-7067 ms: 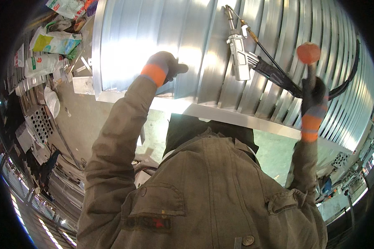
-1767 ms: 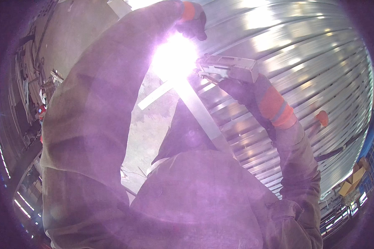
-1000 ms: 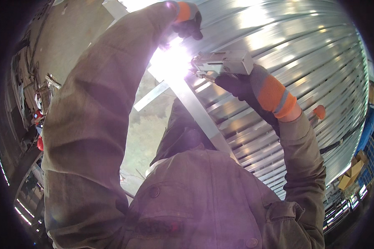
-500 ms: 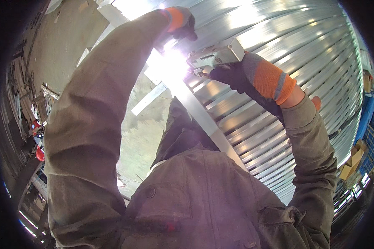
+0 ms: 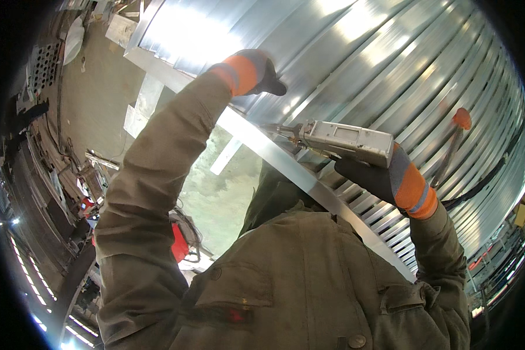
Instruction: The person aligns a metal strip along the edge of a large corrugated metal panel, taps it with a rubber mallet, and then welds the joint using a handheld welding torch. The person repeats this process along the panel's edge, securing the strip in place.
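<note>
My right hand [image 5: 370, 178], in a grey, orange and black glove, grips a boxy metal welding gun [image 5: 350, 140]. Its narrow nozzle points left, near the edge of a flat metal bar [image 5: 286, 163] that borders a large panel of shiny metal slats [image 5: 356, 76]. No bright arc shows at the tip. My left hand [image 5: 259, 73], gloved alike, rests against the slats beyond the bar, its thumb stretched out and its other fingers partly hidden. A short metal strip [image 5: 226, 156] sticks out from below the bar.
An orange-ended rod [image 5: 461, 119] lies on the slats right of my right hand, near a black cable [image 5: 487, 178]. Below the bar is a grey-green floor [image 5: 233, 204] with a red object [image 5: 179, 244]. Scrap and metal pieces [image 5: 96, 160] lie at the left.
The bright glare at the nozzle has gone out. My right hand has drawn the gun right and down in view; my left hand has also shifted down. The view has shifted.
</note>
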A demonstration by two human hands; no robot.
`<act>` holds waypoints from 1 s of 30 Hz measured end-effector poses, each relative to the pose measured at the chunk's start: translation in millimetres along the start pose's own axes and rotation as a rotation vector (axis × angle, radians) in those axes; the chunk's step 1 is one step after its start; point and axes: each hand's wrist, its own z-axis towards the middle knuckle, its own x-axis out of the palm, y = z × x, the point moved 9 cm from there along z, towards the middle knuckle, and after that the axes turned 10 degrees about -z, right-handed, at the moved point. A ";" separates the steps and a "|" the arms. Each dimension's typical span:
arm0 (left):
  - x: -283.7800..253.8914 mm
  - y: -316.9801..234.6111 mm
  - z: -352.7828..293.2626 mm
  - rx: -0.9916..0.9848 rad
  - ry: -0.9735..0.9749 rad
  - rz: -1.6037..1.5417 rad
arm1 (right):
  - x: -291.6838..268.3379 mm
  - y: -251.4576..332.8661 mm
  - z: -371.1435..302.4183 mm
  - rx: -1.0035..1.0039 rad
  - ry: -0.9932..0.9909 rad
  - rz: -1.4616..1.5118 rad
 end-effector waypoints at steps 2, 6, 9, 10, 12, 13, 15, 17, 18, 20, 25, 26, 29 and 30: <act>3.1 -1.6 16.1 -0.130 -0.022 0.209 | 6.0 -15.1 -3.7 0.110 0.082 0.003; -2.0 -6.3 25.2 -0.017 -0.130 0.182 | 7.2 -14.3 1.4 -0.012 0.044 -0.009; 2.7 7.7 21.6 -0.031 -0.047 -0.065 | 6.2 -17.8 7.7 -0.031 0.029 0.008; 2.0 9.8 20.7 -0.035 -0.045 -0.092 | 6.4 -23.8 10.0 0.022 0.051 0.001; 2.6 9.8 18.9 -0.029 -0.025 -0.099 | 8.6 -37.4 14.3 0.172 0.106 -0.059; 2.9 9.2 17.4 -0.017 -0.008 -0.078 | 9.2 -38.0 19.1 0.179 0.106 -0.057; 2.3 6.7 16.2 -0.007 -0.004 -0.102 | 5.1 -25.5 29.6 0.046 0.065 -0.035; 0.7 8.4 14.4 -0.031 -0.023 -0.185 | 3.5 -19.2 37.0 -0.030 0.058 -0.058; -0.2 7.3 13.4 -0.013 -0.032 -0.203 | 4.7 -22.8 39.1 -0.001 0.086 -0.108; -0.2 9.2 12.1 -0.024 -0.037 -0.224 | 6.6 -30.1 42.0 0.044 0.123 -0.133; 0.9 8.7 10.8 -0.007 -0.031 -0.298 | 11.4 -33.6 47.5 -0.012 0.069 -0.042; 0.7 9.3 10.9 -0.018 -0.032 -0.307 | 12.8 -34.7 48.5 -0.017 0.056 -0.054; 1.0 7.4 12.6 -0.025 -0.012 -0.232 | 14.8 -36.5 50.2 -0.040 0.025 -0.080; 1.0 7.4 13.1 -0.031 -0.007 -0.226 | 14.6 -36.4 50.3 -0.053 0.019 -0.082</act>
